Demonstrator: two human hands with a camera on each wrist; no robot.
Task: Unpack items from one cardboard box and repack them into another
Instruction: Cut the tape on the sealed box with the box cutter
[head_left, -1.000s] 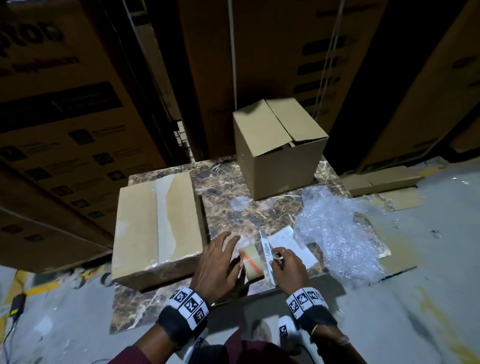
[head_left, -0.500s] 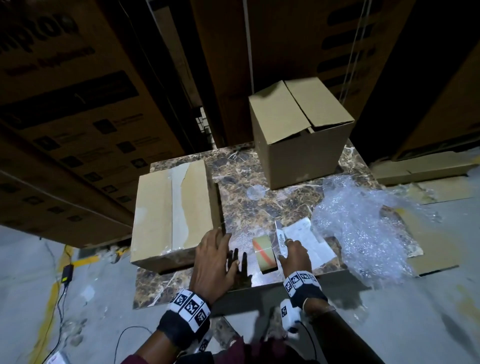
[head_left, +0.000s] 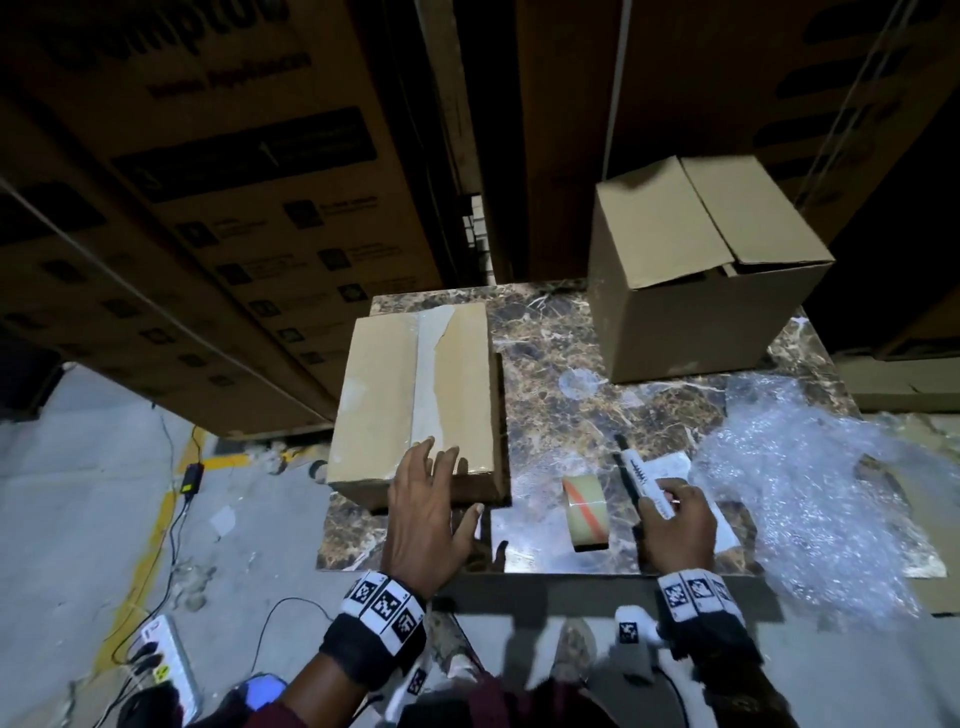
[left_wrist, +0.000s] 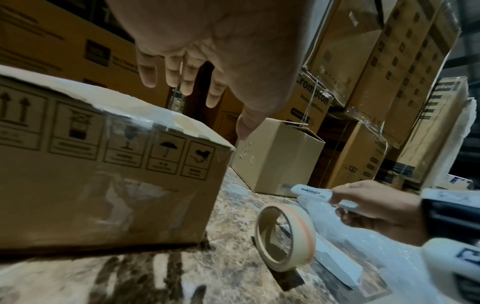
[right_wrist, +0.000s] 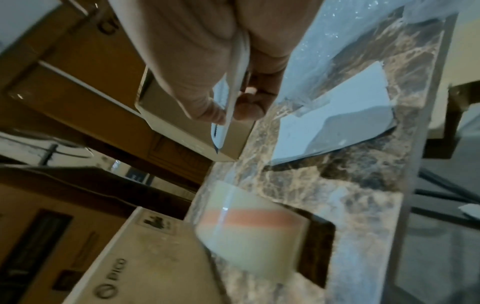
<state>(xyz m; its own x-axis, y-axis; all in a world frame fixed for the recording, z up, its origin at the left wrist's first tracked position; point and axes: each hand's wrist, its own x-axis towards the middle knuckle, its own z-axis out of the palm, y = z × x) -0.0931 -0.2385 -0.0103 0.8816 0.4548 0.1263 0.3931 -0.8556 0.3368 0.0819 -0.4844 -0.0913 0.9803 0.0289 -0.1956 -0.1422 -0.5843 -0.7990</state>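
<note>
A flat taped cardboard box (head_left: 415, 400) (left_wrist: 103, 164) lies at the left of the marble table (head_left: 571, 415). My left hand (head_left: 431, 499) (left_wrist: 197, 67) hovers open over its near right corner, fingers spread and holding nothing. A taller cardboard box (head_left: 696, 270) (left_wrist: 278, 158) with loosely folded flaps stands at the back right. My right hand (head_left: 675, 514) (right_wrist: 223, 86) grips a white box cutter (head_left: 644, 480) (left_wrist: 309, 191) (right_wrist: 233, 98), its tip pointing away from me. A roll of clear tape (head_left: 587, 512) (left_wrist: 283, 236) (right_wrist: 249, 232) stands on edge between my hands.
Crumpled bubble wrap (head_left: 810, 488) covers the table's right side. A white paper sheet (head_left: 691, 499) (right_wrist: 332, 121) lies under my right hand. Large printed cartons (head_left: 208, 208) are stacked behind the table. A power strip (head_left: 166, 654) and cables lie on the floor at left.
My left hand has left the tape roll and moved left to the taped box's near corner. My right hand still holds the box cutter. The head view has shifted left.
</note>
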